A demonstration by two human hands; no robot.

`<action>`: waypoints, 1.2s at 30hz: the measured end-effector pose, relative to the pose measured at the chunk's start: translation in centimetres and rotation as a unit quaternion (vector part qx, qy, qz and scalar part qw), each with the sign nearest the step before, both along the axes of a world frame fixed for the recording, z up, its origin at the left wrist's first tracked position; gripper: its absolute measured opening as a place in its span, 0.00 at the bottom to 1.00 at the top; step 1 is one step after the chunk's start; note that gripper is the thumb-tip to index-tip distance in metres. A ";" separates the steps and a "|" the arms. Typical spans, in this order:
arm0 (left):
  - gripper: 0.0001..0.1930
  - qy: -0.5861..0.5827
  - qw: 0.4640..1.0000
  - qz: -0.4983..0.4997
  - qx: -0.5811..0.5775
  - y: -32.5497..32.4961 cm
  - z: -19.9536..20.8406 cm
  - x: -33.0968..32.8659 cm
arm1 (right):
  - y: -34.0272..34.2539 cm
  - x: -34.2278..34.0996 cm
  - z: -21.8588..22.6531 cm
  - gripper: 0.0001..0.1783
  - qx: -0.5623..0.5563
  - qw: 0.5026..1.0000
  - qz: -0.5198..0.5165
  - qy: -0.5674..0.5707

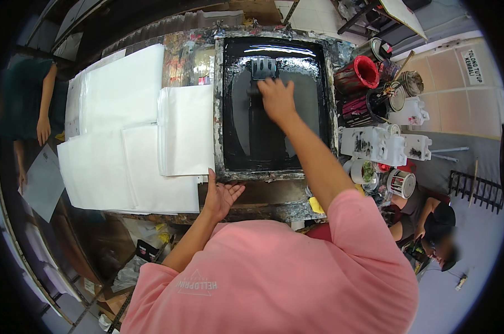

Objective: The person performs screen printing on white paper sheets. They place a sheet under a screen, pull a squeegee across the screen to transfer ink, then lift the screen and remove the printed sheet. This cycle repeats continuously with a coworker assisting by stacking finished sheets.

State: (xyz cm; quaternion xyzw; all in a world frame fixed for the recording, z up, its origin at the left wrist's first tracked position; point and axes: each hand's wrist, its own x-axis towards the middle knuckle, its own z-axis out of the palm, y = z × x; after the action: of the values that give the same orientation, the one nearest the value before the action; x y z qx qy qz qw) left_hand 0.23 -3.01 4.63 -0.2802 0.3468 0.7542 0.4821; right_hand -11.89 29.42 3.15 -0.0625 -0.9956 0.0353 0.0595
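Observation:
A wooden-edged printing screen lies in front of me, its mesh covered with wet black ink. Over its upper middle is my right hand, fingers bent round a dark squeegee that is mostly hidden and blurred. Just beyond the fingers a greyish striped rectangle shows on the mesh, and a darker band runs down below the hand. My left hand is open, palm up, holding nothing. Its thumb is beside the screen's near left corner and the edge of a white sheet stack.
More white sheets cover the table's left side. Along the right stand a red-rimmed ink pot, other cans, brushes and white plastic containers. At far left a person holds a sheet; another person is at lower right.

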 end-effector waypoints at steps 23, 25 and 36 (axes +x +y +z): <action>0.45 0.668 0.490 -0.272 -0.489 -0.3 4.5 -3.9 | -3.2 8.4 27.6 0.32 0.034 0.956 0.023 0.290; 0.50 0.627 0.322 -0.338 -0.624 -2.8 0.3 -2.3 | -2.6 7.2 28.8 0.36 0.037 0.964 0.008 0.264; 0.58 0.648 0.402 -0.273 -0.586 -2.6 1.2 -2.8 | -1.2 3.9 31.7 0.26 0.012 0.957 0.042 0.286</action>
State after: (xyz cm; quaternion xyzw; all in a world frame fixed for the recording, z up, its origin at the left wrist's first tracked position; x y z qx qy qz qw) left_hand -2.60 -5.64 5.81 0.1880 0.9706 0.1501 0.0106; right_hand -7.97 28.18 34.88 -0.0073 -0.9392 0.0426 0.3406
